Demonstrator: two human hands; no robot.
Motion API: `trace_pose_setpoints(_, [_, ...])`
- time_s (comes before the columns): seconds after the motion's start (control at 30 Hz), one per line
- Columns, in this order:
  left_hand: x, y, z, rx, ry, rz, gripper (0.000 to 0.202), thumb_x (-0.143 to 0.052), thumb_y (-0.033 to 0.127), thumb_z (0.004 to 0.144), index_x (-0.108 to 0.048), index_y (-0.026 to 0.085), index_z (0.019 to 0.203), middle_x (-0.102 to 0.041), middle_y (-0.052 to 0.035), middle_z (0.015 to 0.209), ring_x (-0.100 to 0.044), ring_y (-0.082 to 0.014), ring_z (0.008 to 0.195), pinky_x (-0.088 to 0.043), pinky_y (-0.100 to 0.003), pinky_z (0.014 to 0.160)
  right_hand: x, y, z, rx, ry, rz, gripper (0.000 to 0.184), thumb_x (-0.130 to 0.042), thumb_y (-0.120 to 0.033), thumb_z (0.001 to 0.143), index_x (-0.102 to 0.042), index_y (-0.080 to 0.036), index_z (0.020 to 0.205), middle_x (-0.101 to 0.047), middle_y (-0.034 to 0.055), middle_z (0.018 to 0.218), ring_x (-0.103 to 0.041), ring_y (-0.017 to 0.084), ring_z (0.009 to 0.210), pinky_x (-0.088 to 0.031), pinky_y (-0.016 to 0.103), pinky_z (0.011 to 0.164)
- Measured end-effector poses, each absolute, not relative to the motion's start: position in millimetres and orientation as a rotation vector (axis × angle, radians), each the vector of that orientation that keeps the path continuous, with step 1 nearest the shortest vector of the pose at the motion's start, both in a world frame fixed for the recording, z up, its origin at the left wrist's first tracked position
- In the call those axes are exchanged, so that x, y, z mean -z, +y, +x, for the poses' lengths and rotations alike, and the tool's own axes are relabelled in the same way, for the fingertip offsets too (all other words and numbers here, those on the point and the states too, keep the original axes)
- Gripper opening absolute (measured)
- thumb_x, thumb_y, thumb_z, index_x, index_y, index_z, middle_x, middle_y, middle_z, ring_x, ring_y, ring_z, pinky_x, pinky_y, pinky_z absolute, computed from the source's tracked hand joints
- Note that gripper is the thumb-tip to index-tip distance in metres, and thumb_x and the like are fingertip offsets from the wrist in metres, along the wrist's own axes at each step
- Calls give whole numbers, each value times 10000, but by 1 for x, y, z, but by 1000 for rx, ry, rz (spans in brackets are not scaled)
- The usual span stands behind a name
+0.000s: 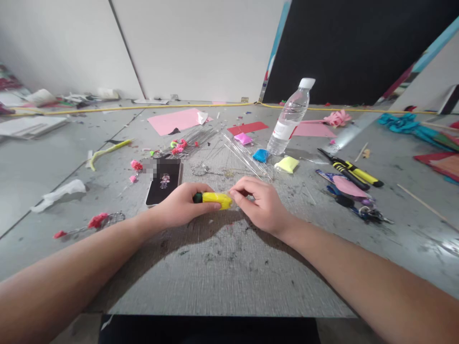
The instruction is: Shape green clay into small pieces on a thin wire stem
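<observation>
Between my two hands, over the near middle of the table, is a soft yellow clay packet [218, 199] in clear wrap. My left hand [186, 203] is closed around its left end, thumb along the near side. Something dark green [197, 197] pokes out between that hand and the packet. My right hand [260, 203] pinches the packet's right end, thumb against the curled fingers. Just past my hands lie a pink packet [244, 138], a blue packet [261, 155] and a pale yellow packet [287, 164]. Beside my left hand rests a phone [165, 180].
A water bottle [291, 117] stands behind the packets. Thin clear sticks [247, 155] lie scattered in front. To the right are black-and-yellow pliers [349, 171] and keys [371, 213]. On the left are a red beaded wire piece [98, 220], crumpled tissue [64, 193] and pink paper [175, 121].
</observation>
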State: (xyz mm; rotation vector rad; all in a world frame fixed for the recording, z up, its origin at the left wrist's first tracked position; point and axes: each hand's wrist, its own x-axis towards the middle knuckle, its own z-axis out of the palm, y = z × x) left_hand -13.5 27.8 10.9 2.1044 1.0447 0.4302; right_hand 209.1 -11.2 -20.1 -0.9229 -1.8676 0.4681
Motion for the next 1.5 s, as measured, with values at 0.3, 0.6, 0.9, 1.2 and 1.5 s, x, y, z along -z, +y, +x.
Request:
trace_pose_setpoints(0.3, [-10, 28, -13, -377, 968, 1969, 332, -696, 497, 850, -646, 171, 814, -562, 16, 719, -496, -140, 674, -369, -268, 594, 14, -15, 208, -476, -1833, -928, 216, -556, -199, 961, -629, -197, 758, -651, 22, 740, -594, 146, 689, -461, 306, 651])
trace_pose_setpoints(0.6, [-11, 27, -15, -366, 1002, 1877, 341, -696, 503, 860, -662, 163, 866, -566, 11, 741, -481, -131, 671, -359, -260, 586, 21, -9, 209, -742, -1708, -1027, 138, -602, -272, 885, -626, -196, 772, -623, 10, 745, -559, 135, 661, -437, 277, 567])
trace_pose_setpoints(0.9, [-10, 29, -16, -304, 898, 1884, 301, -716, 469, 852, -646, 176, 852, -565, 26, 716, -488, -127, 635, -357, -248, 555, 15, -12, 211, -636, -1850, -1007, 170, -572, -243, 897, -599, -190, 739, -612, 6, 708, -534, 128, 639, -406, 277, 573])
trace_pose_setpoints(1.2, [-11, 28, -15, -331, 954, 1870, 324, -696, 487, 868, -654, 167, 833, -550, 16, 717, -478, -128, 648, -353, -254, 568, 14, -12, 210, -758, -1778, -1064, 158, -575, -279, 868, -584, -196, 735, -591, 3, 701, -524, 132, 626, -402, 284, 561])
trace_pose_setpoints(1.5, [-9, 30, -15, -286, 919, 1906, 348, -703, 501, 860, -637, 163, 811, -523, 29, 689, -451, -116, 619, -334, -240, 536, 19, -11, 210, -738, -1875, -1031, 140, -563, -239, 826, -524, -210, 695, -548, -13, 670, -491, 131, 614, -399, 283, 582])
